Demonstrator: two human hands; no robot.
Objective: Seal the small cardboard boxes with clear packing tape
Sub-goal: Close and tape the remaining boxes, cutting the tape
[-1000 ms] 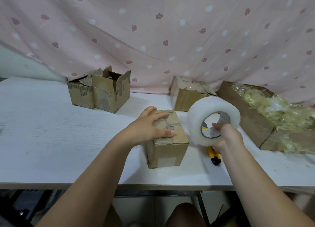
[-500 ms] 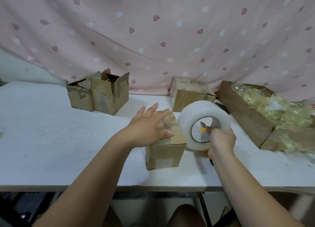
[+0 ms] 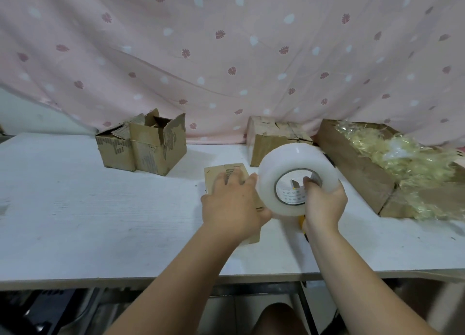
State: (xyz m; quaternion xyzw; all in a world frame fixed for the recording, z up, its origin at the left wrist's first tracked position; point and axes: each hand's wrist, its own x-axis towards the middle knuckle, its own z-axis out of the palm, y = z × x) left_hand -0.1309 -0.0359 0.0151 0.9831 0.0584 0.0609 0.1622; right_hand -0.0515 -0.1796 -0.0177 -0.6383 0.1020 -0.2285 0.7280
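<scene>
The small brown cardboard box (image 3: 216,171) sits near the front of the white surface (image 3: 100,209), just left of centre before the person. Its long axis runs away from the body, and most of its top is hidden under the left hand (image 3: 234,203). That hand lies palm down on the lid, its fingers (image 3: 236,181) fairly straight and close together, pointing away. The thumb reaches right toward the tape, and whether the hand presses down or only rests cannot be told. Just beside it, the right hand (image 3: 324,206) holds a fat roll of clear packing tape (image 3: 284,168) off the surface. Its fingers (image 3: 307,182) are hooked into the cardboard core and the palm wraps the outer rim. The roll hangs at the box's right edge, almost touching the left forefinger. The box therefore lies left of and slightly below the tape, with the left hand nearer to it. No free tape end shows, so finding one and drawing it over the lid looks like the step ahead. A yellow utility knife (image 3: 301,220) peeks out under the roll. Farther back stand two open, torn cardboard boxes (image 3: 148,151) at left and a closed, taped box (image 3: 271,138) at centre. At right is a long brown carton (image 3: 352,166) filled with pale crinkled filler (image 3: 407,156). Behind everything hangs a pink leaf-print curtain (image 3: 226,57).
</scene>
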